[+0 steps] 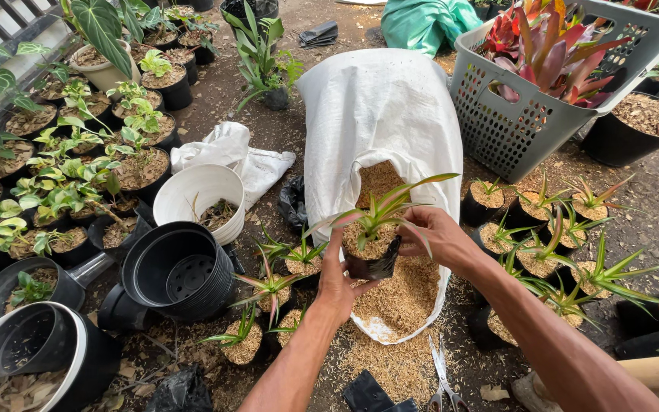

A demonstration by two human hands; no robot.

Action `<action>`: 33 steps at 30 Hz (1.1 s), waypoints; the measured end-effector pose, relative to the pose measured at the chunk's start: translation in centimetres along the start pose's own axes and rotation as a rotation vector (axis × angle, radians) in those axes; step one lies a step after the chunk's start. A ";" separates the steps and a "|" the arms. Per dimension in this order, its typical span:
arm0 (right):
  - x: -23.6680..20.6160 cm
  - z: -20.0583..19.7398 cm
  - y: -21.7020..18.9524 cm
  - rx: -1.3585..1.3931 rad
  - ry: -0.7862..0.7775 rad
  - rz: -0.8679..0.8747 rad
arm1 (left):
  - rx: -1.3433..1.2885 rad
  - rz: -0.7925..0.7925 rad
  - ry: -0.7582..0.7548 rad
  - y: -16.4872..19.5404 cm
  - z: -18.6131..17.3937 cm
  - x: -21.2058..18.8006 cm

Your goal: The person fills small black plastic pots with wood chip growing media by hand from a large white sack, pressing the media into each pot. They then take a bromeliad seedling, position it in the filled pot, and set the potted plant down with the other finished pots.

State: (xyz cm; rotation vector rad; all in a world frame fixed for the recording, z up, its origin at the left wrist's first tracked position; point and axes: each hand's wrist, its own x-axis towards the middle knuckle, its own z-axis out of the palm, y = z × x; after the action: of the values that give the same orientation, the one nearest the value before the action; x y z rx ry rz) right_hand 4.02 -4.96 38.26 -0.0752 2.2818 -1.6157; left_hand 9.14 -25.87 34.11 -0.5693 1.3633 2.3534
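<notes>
My left hand and my right hand together hold a small black nursery bag filled with rice husk. A young plant with long green and yellowish leaves stands in it. The left hand cups the bag from below and the left side. The right hand presses at the top right, fingers on the husk. I hold the bag just above the open mouth of a white woven sack, which lies on the ground and spills rice husk.
Small potted seedlings stand left of the sack, more to the right. Empty black pots and a white pot lie left. A grey basket with red-leaved plants sits behind. Scissors lie near me.
</notes>
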 end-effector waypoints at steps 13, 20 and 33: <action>-2.0 2.5 -3.9 -0.416 0.105 0.109 | 0.044 0.060 0.150 -1.2 0.0 1.6; -0.9 2.8 -2.6 -0.259 0.039 0.109 | -0.017 0.131 0.163 -1.9 -1.3 3.4; 3.8 4.6 13.3 -0.813 -0.060 0.214 | -0.091 0.165 0.058 -1.3 -1.7 5.5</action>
State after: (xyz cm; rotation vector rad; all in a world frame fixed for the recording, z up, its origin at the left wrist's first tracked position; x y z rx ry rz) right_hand 3.85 -5.33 23.66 -0.0688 2.6318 -0.5055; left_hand 5.37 -26.16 29.65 -0.5754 1.3825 2.5595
